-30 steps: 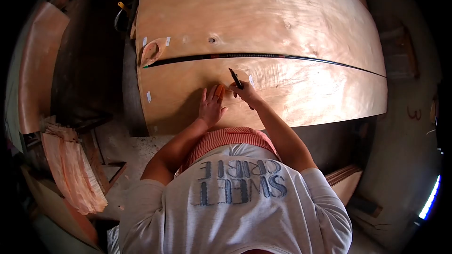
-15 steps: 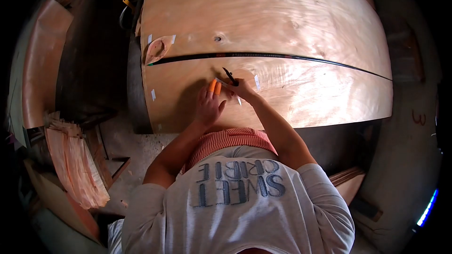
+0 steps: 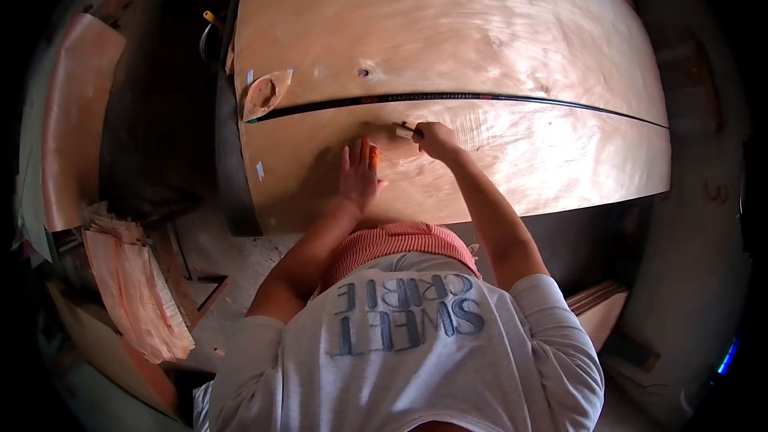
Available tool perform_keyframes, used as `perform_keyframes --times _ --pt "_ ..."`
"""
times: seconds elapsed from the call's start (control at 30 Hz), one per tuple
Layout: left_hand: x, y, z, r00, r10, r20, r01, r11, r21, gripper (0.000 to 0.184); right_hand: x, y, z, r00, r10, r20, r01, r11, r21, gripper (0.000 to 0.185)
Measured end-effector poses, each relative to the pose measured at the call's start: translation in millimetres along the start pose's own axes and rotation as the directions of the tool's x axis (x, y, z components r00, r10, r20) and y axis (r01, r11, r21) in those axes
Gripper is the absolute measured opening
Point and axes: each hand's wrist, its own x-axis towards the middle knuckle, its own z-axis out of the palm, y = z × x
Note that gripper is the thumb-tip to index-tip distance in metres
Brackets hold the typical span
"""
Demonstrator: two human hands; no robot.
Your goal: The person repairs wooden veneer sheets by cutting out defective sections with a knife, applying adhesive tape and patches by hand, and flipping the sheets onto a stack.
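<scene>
My left hand (image 3: 362, 182) lies flat on the lower wood veneer sheet (image 3: 320, 132), fingers stretched out, with orange covers on two of them. To its right, my right hand (image 3: 438, 142) is closed around a slim black utility knife (image 3: 411, 130), most of it hidden by my fingers. A small white strip of tape (image 3: 404, 133) shows beside the knife. I cannot tell whether the strip is on the sheet or in my fingers. Whether the blade touches the veneer is too small to see.
A long black strip (image 3: 384, 98) crosses the veneer beyond my hands. A loose leaf-shaped veneer piece (image 3: 266, 93) with tape lies at its left end. More white tape (image 3: 259, 170) is at the left edge. Stacked veneer strips (image 3: 136, 288) stand at lower left.
My right hand has moved slightly right and up, away from my left hand, and the knife has turned in it. My left fingers have straightened and flattened on the sheet.
</scene>
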Motion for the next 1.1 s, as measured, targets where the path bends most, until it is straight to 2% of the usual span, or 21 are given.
perform_keyframes --times 0.03,0.13,0.17,0.2,0.27,0.3,0.37,0.4,0.47,0.5,0.6,0.67,0.7,0.73,0.8,0.87,0.9,0.93,1.0,1.03,1.1 --pt "1 1 0 1.0 0.003 -0.006 -0.003 1.0 0.012 0.074 5 13 7 0.994 -0.089 -0.057 0.104 0.91 0.401 0.02" --pt "6 1 -6 0.999 0.002 -0.05 -0.004 0.999 -0.048 0.065 7 11 25 0.994 0.064 -0.087 0.021 0.674 0.739 0.021" --pt "13 1 -8 0.992 -0.027 -0.121 0.007 0.986 -0.167 0.057 15 14 37 0.989 0.137 -0.047 -0.057 0.666 0.744 0.025" --pt "22 0 -8 0.984 0.019 -0.18 -0.056 0.977 -0.207 0.055 22 18 51 0.977 0.159 -0.142 -0.023 0.742 0.67 0.027" --pt "45 -1 -4 0.95 0.1 -0.295 -0.187 0.941 -0.281 0.051 19 10 44 0.965 0.259 -0.051 -0.159 0.722 0.673 0.031" --pt "55 2 -1 0.928 0.158 -0.336 -0.253 0.932 -0.259 0.043 18 10 44 0.969 0.245 -0.03 -0.161 0.717 0.678 0.032" --pt "64 1 6 0.951 0.24 -0.197 -0.279 0.939 -0.201 0.042 18 13 42 0.975 0.22 0.01 -0.167 0.709 0.685 0.034" --pt "68 1 10 0.953 0.275 -0.126 -0.294 0.94 -0.172 0.042 14 14 40 0.979 0.2 -0.03 -0.125 0.713 0.69 0.034" --pt "68 4 18 0.953 0.244 -0.178 -0.269 0.954 -0.135 0.035 3 12 43 0.981 0.162 -0.103 -0.044 0.716 0.697 0.033" --pt "68 5 15 0.955 0.245 -0.168 -0.263 0.96 -0.096 0.035 12 34 56 0.976 0.071 -0.206 0.027 0.9 0.435 0.028" --pt "71 7 12 0.95 0.248 -0.187 -0.264 0.962 -0.063 0.034 0 36 23 0.947 0.045 -0.317 -0.055 0.998 -0.024 0.022" --pt "71 7 11 0.948 0.243 -0.206 -0.264 0.961 -0.081 0.034 -3 51 3 0.983 0.181 -0.007 -0.176 0.967 0.183 0.02" --pt "71 8 12 0.95 0.231 -0.21 -0.256 0.961 -0.1 0.034 -13 55 3 0.987 0.16 0.031 -0.161 0.937 0.31 0.021" --pt "70 11 8 0.952 0.217 -0.215 -0.247 0.961 -0.122 0.034 -16 61 19 0.999 0.039 0.011 -0.038 0.827 0.561 0.023" --pt "70 10 4 0.95 0.226 -0.216 -0.268 0.944 -0.194 0.035 -37 53 35 0.98 0.155 0.125 -0.199 0.751 0.63 0.022" --pt "58 8 9 0.933 0.26 -0.25 -0.323 0.911 -0.256 0.037 -44 44 63 0.969 0.209 0.128 -0.231 0.599 0.767 0.02" --pt "47 10 15 0.899 0.329 -0.291 -0.399 0.888 -0.229 0.04 -43 46 78 0.965 0.22 0.146 -0.245 0.54 0.805 0.02" --pt "38 15 13 0.878 0.397 -0.269 -0.46 0.855 -0.239 0.04 -44 43 83 0.964 0.223 0.142 -0.24 0.51 0.826 0.02" --pt "22 27 9 0.885 0.43 -0.179 -0.463 0.855 -0.232 0.04 -46 39 89 0.963 0.237 0.129 -0.227 0.449 0.864 0.02" --pt "17 28 11 0.909 0.408 -0.078 -0.416 0.889 -0.19 0.042 -50 41 89 0.974 0.194 0.115 -0.182 0.378 0.908 0.022" --pt "18 30 18 0.91 0.414 -0.037 -0.415 0.906 -0.087 0.042 -59 44 87 0.959 0.229 0.168 -0.237 0.318 0.918 0.023"
